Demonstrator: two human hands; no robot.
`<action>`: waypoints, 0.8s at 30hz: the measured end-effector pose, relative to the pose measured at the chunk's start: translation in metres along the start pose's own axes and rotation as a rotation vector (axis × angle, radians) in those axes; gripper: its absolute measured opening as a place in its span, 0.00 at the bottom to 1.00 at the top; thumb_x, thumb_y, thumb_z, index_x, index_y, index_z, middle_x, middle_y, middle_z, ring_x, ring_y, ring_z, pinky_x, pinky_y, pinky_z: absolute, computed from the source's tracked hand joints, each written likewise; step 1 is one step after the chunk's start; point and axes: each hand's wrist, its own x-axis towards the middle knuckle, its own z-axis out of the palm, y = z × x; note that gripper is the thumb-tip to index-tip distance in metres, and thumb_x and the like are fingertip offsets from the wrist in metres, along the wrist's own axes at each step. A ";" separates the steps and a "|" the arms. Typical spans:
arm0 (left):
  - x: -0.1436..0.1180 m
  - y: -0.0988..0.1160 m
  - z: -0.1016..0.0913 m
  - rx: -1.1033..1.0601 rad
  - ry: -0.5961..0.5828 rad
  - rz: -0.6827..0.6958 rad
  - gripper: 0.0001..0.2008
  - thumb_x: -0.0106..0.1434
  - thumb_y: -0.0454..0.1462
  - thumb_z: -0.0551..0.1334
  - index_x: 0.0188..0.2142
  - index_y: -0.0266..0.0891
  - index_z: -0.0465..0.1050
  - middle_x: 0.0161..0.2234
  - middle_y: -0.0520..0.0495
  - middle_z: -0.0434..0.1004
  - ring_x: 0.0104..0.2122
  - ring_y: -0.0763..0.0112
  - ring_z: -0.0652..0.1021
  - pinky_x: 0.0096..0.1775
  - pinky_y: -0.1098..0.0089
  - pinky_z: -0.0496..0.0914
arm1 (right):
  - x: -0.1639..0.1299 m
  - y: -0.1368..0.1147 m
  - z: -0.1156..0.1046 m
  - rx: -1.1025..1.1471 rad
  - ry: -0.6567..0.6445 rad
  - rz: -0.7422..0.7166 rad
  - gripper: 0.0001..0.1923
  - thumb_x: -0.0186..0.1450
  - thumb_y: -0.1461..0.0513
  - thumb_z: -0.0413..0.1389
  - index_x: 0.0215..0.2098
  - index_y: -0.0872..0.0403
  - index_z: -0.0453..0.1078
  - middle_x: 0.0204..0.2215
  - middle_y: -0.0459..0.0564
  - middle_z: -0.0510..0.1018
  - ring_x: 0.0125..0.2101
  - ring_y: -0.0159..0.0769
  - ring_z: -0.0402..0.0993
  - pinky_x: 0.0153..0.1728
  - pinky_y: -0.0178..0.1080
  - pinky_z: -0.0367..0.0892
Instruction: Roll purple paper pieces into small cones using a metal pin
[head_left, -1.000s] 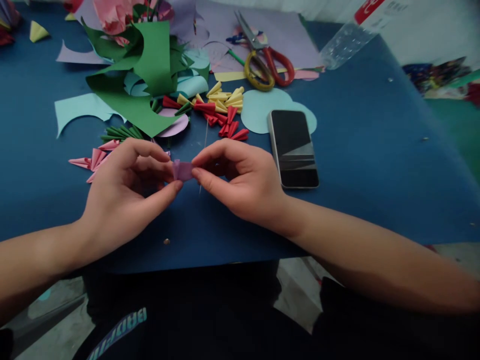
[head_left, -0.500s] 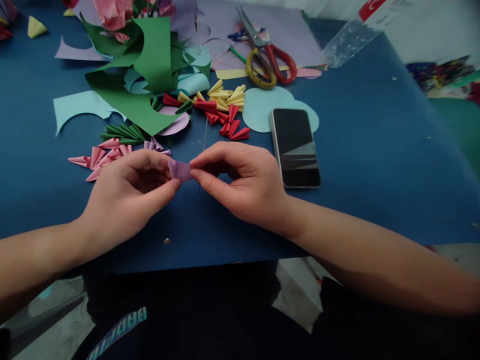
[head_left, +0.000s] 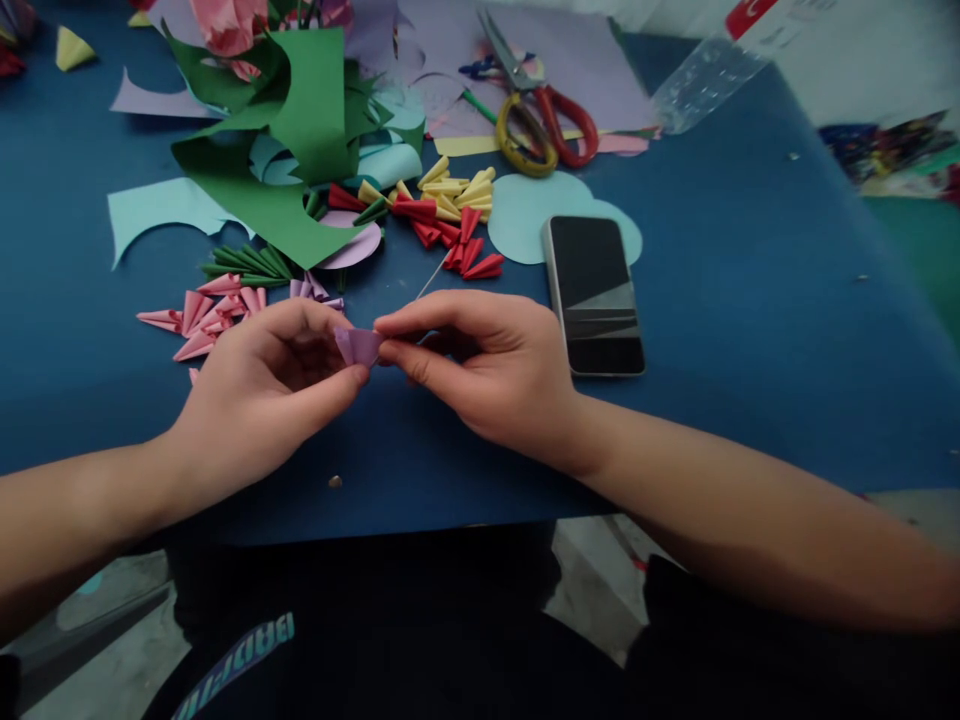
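Between my two hands, just above the blue table [head_left: 720, 420], is a small curled piece of purple paper [head_left: 358, 346]. The fingers and thumb of my left hand [head_left: 266, 390] pinch its left side. My right hand [head_left: 480, 370] pinches its right tip between thumb and forefinger. A thin stick or wire [head_left: 433, 274] slants up from behind the right fingers; its lower part is hidden. Several pink paper cones [head_left: 196, 310] lie beside my left hand, with green cones [head_left: 247, 262] and purple cones [head_left: 311, 290] behind it.
A phone [head_left: 594, 295] lies right of my right hand, partly over light blue cut paper [head_left: 529, 215]. Red cones [head_left: 469, 245] and yellow cones [head_left: 457, 190] sit farther back. Scissors [head_left: 536, 120], green paper scraps [head_left: 315, 110] and a clear plastic bottle [head_left: 705, 85] are at the far side.
The thin stick behind my right hand has swung from nearly upright to leaning right. The purple paper has turned slightly between my fingers; both hands keep their pinch.
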 end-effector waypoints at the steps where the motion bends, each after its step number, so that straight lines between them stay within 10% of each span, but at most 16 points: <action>1: 0.000 0.000 0.000 0.000 -0.002 -0.004 0.12 0.59 0.37 0.81 0.39 0.45 0.81 0.38 0.50 0.87 0.39 0.61 0.87 0.43 0.65 0.85 | -0.001 0.000 0.001 0.016 0.005 0.008 0.03 0.72 0.65 0.70 0.45 0.55 0.85 0.41 0.48 0.91 0.39 0.34 0.89 0.40 0.35 0.85; 8: -0.002 0.002 -0.001 -0.060 0.030 -0.075 0.16 0.54 0.37 0.82 0.37 0.47 0.79 0.33 0.51 0.83 0.31 0.65 0.80 0.29 0.68 0.74 | -0.001 0.005 0.003 0.229 -0.024 0.137 0.23 0.67 0.52 0.77 0.47 0.50 0.71 0.38 0.46 0.87 0.38 0.35 0.86 0.34 0.34 0.82; 24: -0.003 0.004 0.000 -0.233 -0.054 -0.156 0.19 0.51 0.35 0.82 0.35 0.45 0.75 0.29 0.55 0.76 0.25 0.71 0.74 0.26 0.71 0.67 | 0.006 0.008 -0.006 0.013 -0.193 -0.273 0.03 0.77 0.63 0.68 0.45 0.56 0.84 0.42 0.51 0.87 0.40 0.33 0.83 0.41 0.37 0.80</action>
